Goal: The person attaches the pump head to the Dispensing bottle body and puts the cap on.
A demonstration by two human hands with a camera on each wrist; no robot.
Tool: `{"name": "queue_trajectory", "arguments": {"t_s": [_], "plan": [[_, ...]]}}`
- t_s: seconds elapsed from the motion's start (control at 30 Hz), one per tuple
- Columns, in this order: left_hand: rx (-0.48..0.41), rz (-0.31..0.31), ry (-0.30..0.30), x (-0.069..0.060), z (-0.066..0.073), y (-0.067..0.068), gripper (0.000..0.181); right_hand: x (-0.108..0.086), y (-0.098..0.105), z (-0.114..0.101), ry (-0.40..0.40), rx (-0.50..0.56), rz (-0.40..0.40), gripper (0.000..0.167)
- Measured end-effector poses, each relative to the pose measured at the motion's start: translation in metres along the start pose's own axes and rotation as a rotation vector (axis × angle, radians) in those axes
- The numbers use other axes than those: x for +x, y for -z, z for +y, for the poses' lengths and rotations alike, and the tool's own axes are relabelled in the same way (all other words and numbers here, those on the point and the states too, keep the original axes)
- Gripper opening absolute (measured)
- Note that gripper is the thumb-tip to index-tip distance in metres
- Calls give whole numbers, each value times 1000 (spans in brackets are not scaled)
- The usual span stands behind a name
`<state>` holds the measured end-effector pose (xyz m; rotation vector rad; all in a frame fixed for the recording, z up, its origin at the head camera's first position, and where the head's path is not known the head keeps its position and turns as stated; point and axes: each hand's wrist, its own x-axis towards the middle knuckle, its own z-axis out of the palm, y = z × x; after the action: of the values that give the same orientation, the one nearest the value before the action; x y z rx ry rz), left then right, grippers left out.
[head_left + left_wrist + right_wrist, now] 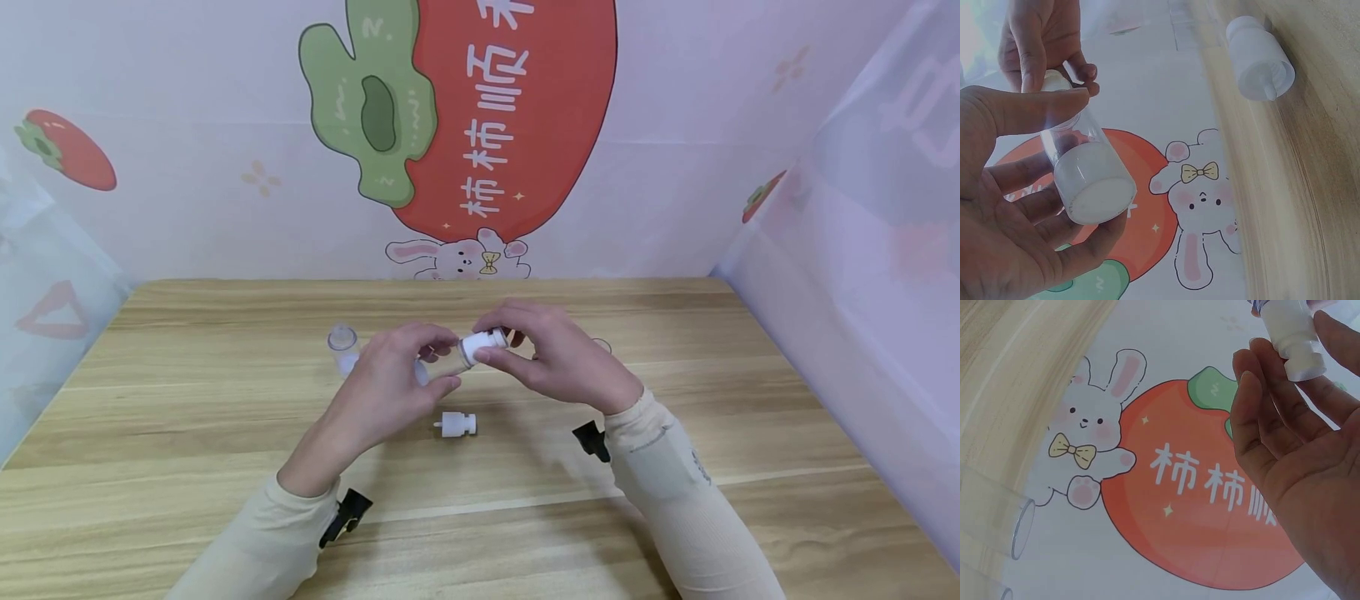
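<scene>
And here the small clear pump bottle (1094,181) is being held aloft over the wood-grain tabletop (480,517), tilted, its white base pointed toward eight o'clock and its white pump head (483,342) toward two in the head view! From nine o'clock it is gripped by the left hand (382,379), the thumb laid along the near side and the fingers curled about the clear body; from three o'clock the pump head is pinched between thumb and fingertips of the right hand (551,354). Down at six o'clock from the bottle, a loose white pump (457,424) is seen lying on its side, its thin stem aimed at nine, touched by neither hand. Out beyond the left hand, just past nine, a second clear-and-white container (342,340) is partly hidden by that hand. In the right wrist view, two clear open-ended tubes (994,509) are caught between seven and nine o'clock, cut off by the frame edge, while at twelve in the head view the backdrop is filled by a big red persimmon (525,125), a white rabbit (465,260) tucked beneath
</scene>
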<state>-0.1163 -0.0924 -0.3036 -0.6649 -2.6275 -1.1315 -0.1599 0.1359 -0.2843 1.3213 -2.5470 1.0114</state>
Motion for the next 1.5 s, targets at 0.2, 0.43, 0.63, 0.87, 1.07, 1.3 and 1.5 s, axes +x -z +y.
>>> {"name": "queue_trajectory", "arguments": {"t_s": [0.2, 0.43, 0.63, 0.87, 1.07, 1.3, 1.5], "plan": [[23, -6, 2, 0, 2, 0, 34, 1, -1, 0, -35, -6, -13, 16], [34, -5, -9, -1, 2, 0, 34, 1, -3, -1, -73, -42, -27, 12], [35, -10, -13, -1, 1, -1, 34, 2, -5, -1, -100, -59, -34, 15], [36, -7, -16, -1, 1, -1, 33, 2, -6, -1, -128, -65, -29, 17], [38, -7, -12, -1, 2, -1, 33, 1, -4, 1, -117, -58, -4, 18], [35, -7, -8, -1, 2, -1, 33, -1, -2, 1, -77, -15, 28, 19], [36, -9, -5, -1, 2, 0, 33, -1, -1, 0, -11, -1, 84, 28]]}}
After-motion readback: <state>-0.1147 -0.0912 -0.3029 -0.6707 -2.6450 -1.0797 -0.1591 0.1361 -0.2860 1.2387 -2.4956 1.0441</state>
